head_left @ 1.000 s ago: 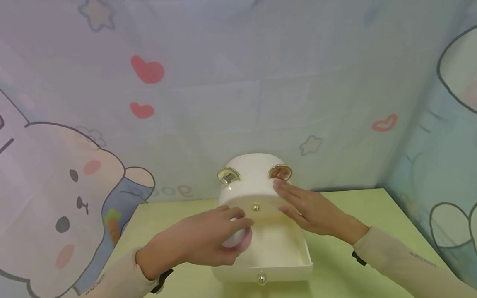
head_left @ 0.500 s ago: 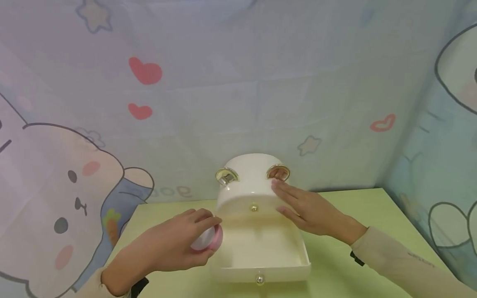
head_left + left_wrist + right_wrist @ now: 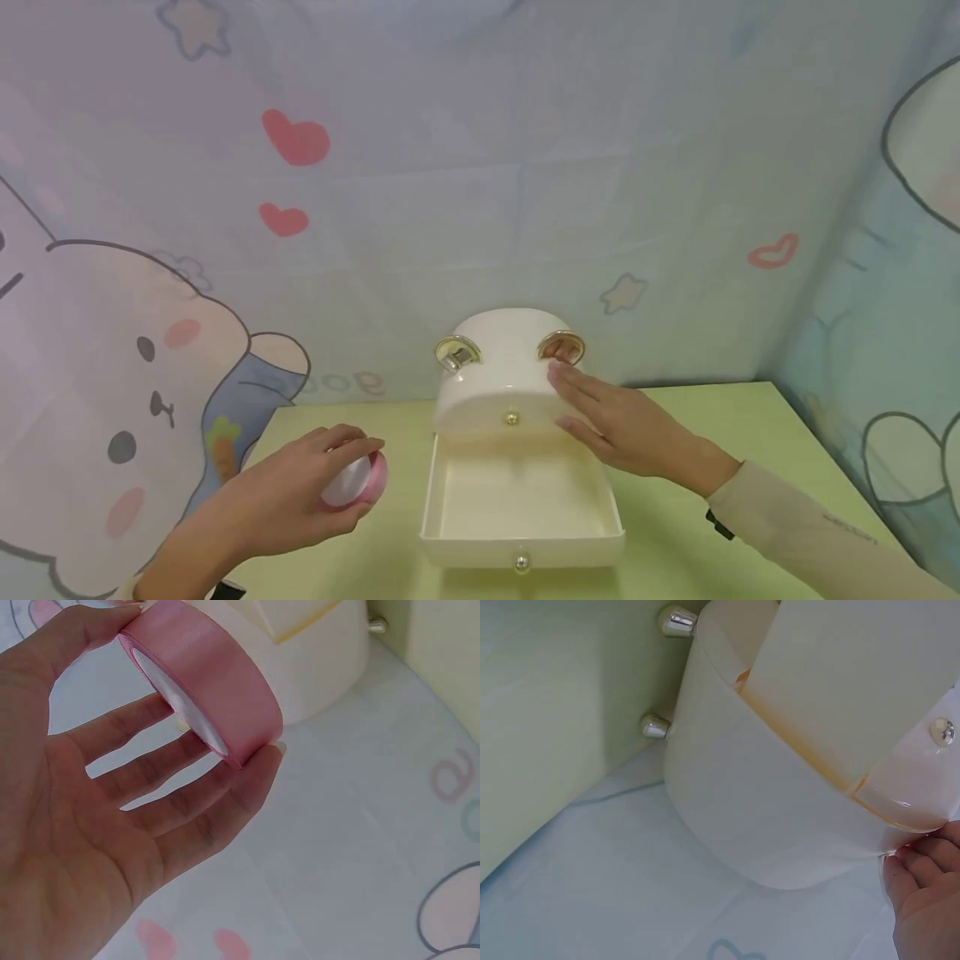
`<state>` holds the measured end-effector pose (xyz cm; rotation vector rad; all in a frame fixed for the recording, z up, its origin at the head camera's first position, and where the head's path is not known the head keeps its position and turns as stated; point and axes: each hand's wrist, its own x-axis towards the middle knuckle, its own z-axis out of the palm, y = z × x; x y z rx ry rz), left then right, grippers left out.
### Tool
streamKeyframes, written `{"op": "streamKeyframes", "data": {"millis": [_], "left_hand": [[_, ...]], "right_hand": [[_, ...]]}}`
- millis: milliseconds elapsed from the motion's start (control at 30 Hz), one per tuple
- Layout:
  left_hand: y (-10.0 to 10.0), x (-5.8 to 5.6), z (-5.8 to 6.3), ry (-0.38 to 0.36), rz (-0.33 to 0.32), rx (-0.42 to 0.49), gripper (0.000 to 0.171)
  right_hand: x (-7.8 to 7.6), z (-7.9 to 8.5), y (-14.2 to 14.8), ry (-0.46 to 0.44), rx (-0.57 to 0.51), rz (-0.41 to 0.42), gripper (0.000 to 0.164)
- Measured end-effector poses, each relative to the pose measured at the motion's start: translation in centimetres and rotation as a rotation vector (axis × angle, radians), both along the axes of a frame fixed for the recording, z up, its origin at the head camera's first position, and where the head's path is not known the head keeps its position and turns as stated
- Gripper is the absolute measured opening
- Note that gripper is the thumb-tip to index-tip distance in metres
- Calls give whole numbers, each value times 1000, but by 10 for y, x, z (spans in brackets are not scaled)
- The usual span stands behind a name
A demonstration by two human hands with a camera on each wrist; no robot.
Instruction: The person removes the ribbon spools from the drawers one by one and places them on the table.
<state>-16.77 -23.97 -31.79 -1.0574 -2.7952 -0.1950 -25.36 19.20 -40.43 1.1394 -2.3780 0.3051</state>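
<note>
My left hand (image 3: 288, 492) holds a roll of pink ribbon (image 3: 378, 477) with a white core, left of a cream storage box (image 3: 513, 354). Up close in the left wrist view, thumb and fingers pinch the ribbon roll (image 3: 217, 667) by its edges. The box's lower drawer (image 3: 522, 552) is pulled out toward me, and its bare floor shows. With fingers fairly straight, my right hand (image 3: 626, 425) rests on the box's upper right side. In the right wrist view its fingers (image 3: 922, 862) touch the box's rounded rim (image 3: 780, 810).
Two gold-rimmed, ear-like pieces (image 3: 458, 354) stand on the box top. A small gold knob (image 3: 512, 418) marks the upper front, and another knob (image 3: 522, 562) is on the drawer. Beneath is a green table (image 3: 705, 417); a printed cloth backdrop (image 3: 450, 208) hangs close behind.
The left hand has carried the ribbon roll leftward, from over the drawer to beside it. My right hand stays on the box, and the drawer remains pulled out.
</note>
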Motion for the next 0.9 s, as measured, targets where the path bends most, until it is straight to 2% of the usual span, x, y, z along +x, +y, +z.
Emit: {"op": "streamKeyframes", "data": {"millis": [133,233,500,600,733,900], "left_hand": [[-16,-1,-12,60,48,6,53],[-28,-2,-21,86,60,19,54],[-54,-4,-44,-6,107,56,51],[-62,-7,-54,-29,86,104,50],[-72,-11,-67,-35,57,124,51],[-85,-12,-86,-67,85,112,53]], "right_hand": [[0,2,1,-13,2,-7,65],[0,3,0,-29,-1,-9,65],[1,0,0,-26,-8,-14,65],[2,1,2,-24,-14,-10,64],[2,1,3,-13,-30,1,64],[1,-2,0,1,-34,7,63]]}}
